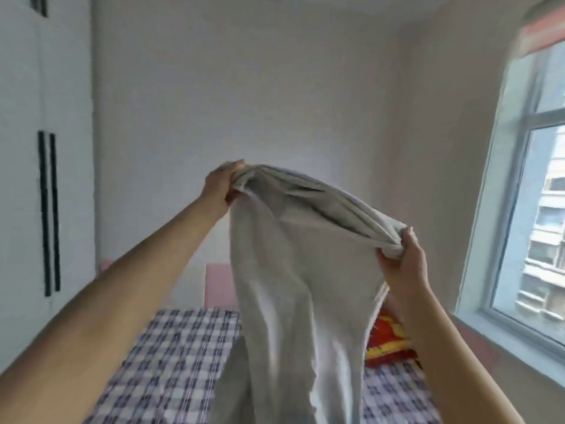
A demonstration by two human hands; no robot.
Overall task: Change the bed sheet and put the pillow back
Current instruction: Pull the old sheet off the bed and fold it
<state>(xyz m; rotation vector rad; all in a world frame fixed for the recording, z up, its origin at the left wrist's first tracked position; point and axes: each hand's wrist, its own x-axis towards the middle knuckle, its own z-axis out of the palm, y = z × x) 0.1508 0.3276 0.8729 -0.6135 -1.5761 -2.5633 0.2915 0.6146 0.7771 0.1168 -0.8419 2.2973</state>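
While the left hand (220,187) and right hand (403,261) each grip a bunched corner, the grey sheet (290,270) hangs above the checked bed (171,347); spreading looks underway, next needing a wide outward cast.

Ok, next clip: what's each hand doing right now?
Left hand: closed, gripping one end of the grey sheet.
Right hand: closed, gripping the sheet's other end.

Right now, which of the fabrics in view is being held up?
The plain grey sheet, gripped at its bunched top edge by the left hand and right hand. The checked sheet lies flat below, the red-and-yellow pillow on it.
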